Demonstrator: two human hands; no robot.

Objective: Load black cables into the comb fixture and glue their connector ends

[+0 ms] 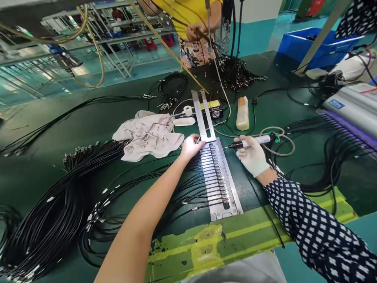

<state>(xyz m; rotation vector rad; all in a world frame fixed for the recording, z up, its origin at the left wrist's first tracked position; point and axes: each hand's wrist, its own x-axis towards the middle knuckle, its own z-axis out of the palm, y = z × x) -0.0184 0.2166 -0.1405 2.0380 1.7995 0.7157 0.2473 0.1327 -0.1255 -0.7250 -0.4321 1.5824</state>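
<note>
My left hand (191, 146) is bare and rests with curled fingers on the upper left edge of a long metal fixture (219, 177). The fixture holds a row of black cable ends with metal connectors (218, 173). My right hand (252, 156), in a white glove, grips a pen-shaped dispenser (250, 142) with a black tip. The tip points left at the top of the connector row. A thin hose (278, 142) loops from the back of the dispenser.
Large bundles of black cables (55, 208) cover the left of the green bench. A crumpled printed cloth (149, 135) lies left of the fixture, a pale block (242, 114) behind it. A person in yellow (191, 31) works at the far side. A blue crate (312, 47) stands back right.
</note>
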